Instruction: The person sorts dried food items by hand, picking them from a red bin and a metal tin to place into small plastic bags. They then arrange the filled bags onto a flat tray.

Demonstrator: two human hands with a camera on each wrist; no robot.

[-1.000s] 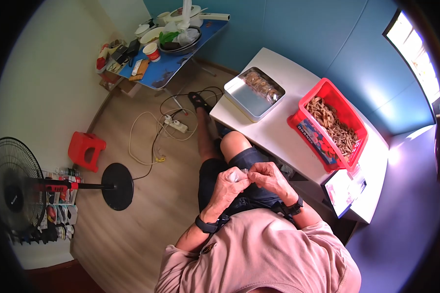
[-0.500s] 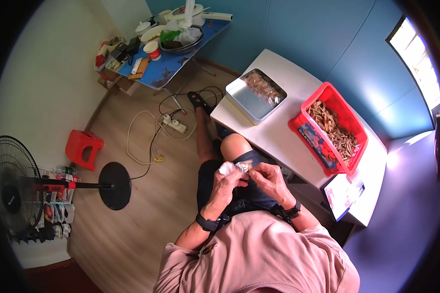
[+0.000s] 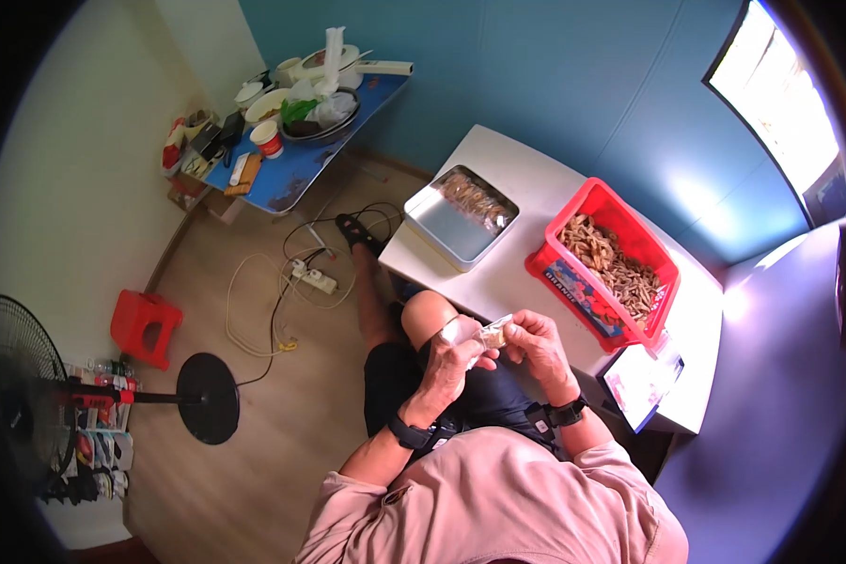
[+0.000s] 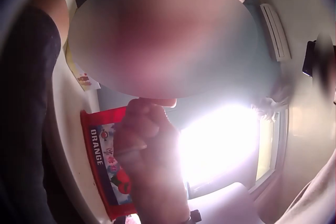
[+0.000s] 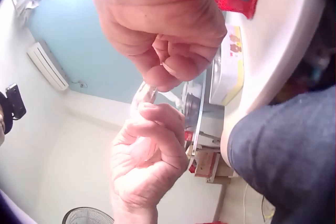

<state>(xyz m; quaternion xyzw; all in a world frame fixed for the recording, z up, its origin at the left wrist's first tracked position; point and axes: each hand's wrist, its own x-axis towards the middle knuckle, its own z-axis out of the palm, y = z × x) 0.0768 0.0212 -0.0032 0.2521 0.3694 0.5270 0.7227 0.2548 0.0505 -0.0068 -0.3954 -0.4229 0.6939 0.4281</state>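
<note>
In the head view my left hand point(image 3: 446, 365) grips a small clear plastic bag point(image 3: 493, 331) with something pale brown inside, held above the lap. Whitish plastic shows bunched at the left thumb. My right hand point(image 3: 539, 350) pinches the other end of the bag. The right wrist view has the right hand point(image 5: 163, 29) above, thumb and fingertips together on the bag's edge, with the left hand point(image 5: 149, 155) curled below. In the left wrist view a large blurred shape covers the top, with the right hand point(image 4: 149, 150) beneath it.
On the white table point(image 3: 494, 155) stand a red basket point(image 3: 585, 202) of brown dried strips and a metal tin point(image 3: 442, 221) with filled clear packets. A tablet-like screen point(image 3: 641, 376) leans at the table's near edge. A fan point(image 3: 28, 395), red stool point(image 3: 146, 324) and cables occupy the floor at left.
The head view has shifted, so the room sits lower and further left. Between the hands, the bag has come into plainer view, with my right fingers at its far end.
</note>
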